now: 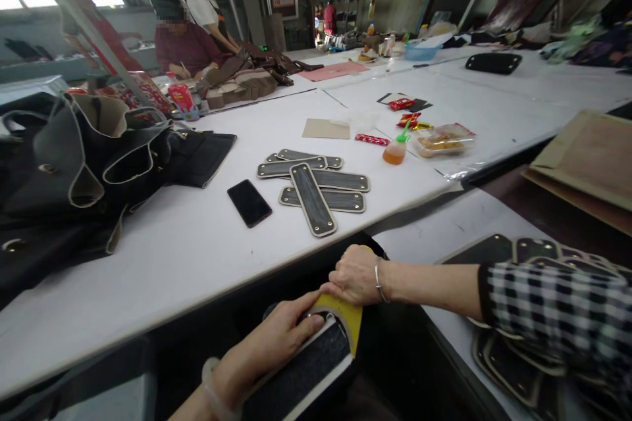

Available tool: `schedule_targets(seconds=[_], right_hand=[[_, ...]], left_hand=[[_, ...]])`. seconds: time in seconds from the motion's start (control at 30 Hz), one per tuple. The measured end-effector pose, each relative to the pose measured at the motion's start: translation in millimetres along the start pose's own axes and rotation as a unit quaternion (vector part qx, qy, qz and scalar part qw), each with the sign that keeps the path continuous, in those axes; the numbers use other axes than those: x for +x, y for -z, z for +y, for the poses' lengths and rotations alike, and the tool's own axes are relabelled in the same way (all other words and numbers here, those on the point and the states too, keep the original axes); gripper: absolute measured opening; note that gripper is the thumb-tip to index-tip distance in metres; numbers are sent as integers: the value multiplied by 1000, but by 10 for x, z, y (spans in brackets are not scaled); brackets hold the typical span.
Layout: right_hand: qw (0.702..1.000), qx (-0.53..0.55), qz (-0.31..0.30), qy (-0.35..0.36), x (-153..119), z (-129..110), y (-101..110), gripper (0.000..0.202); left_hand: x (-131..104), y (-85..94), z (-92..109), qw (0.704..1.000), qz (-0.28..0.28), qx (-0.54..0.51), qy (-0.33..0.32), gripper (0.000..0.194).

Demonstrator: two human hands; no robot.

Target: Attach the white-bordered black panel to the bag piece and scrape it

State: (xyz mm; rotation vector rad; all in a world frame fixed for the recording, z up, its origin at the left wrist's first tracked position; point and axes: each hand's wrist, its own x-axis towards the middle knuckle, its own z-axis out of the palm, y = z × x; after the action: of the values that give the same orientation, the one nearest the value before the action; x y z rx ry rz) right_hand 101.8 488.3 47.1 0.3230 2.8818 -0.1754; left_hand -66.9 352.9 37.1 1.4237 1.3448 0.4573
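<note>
Low in front of me is a black leather-like piece (309, 368) with pale edges. My left hand (281, 332) grips its far end, thumb on top, a pale bangle on the wrist. A curved yellow piece (353, 325) wraps around that end; its exact kind I cannot make out. My right hand (353, 273) is closed on the yellow piece's upper part, its fingertips meeting those of my left hand. On the white table beyond lie several black strips (313, 200) with pale borders and metal studs, loosely overlapped.
A phone (249, 202) lies left of the strips, near black bags (89, 151). An oil bottle (395, 150) and a plastic food pack (444, 139) stand beyond. More black panels (513, 368) are stacked by my right arm. Several people are at the far left.
</note>
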Motion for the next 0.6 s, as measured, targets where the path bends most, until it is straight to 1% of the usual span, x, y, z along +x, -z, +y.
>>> schedule_targets(seconds=[0.3,0.47,0.6], right_hand=[[1000,12,-14,-20,-41,-87,-33,59],[999,33,-14,-40,-109,-196,-69,59],[996,60,-8,-68,-184,-314,-143,61]], left_hand=[[-35,-65,31,998,29,52,-20,34],[-83,-109,69,996,41,68,-28,35],[-145,-147,49,995,50,80,-22,40]])
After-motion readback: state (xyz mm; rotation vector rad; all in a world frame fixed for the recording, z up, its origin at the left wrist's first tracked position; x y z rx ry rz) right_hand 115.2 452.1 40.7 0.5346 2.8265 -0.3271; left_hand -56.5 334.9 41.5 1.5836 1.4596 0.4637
